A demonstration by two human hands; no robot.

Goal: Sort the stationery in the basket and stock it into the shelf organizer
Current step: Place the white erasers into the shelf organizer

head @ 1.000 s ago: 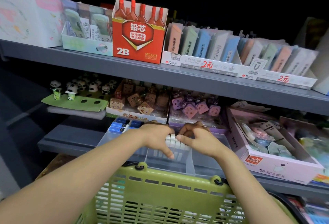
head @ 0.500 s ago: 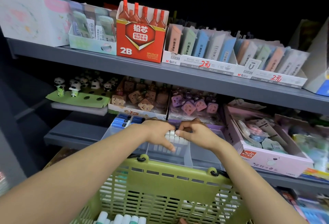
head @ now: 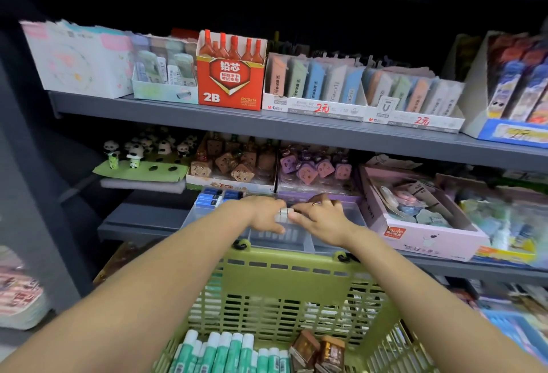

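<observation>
small white stick-shaped stationery pieces (head: 283, 214) sit bunched in the clear plastic compartment organizer (head: 296, 239), just above the green plastic basket (head: 284, 292). left hand (head: 264, 214) and right hand (head: 321, 218) pinch them with curled fingers. they look light, stiff and slippery; hold them by the sides. the divider walls crowd the fingers.

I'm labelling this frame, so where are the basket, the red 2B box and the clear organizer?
basket (head: 284, 257): head view, on its far rim.
red 2B box (head: 229, 80): head view, on its front face.
clear organizer (head: 353, 217): head view, on a bare part of its right compartment.
</observation>
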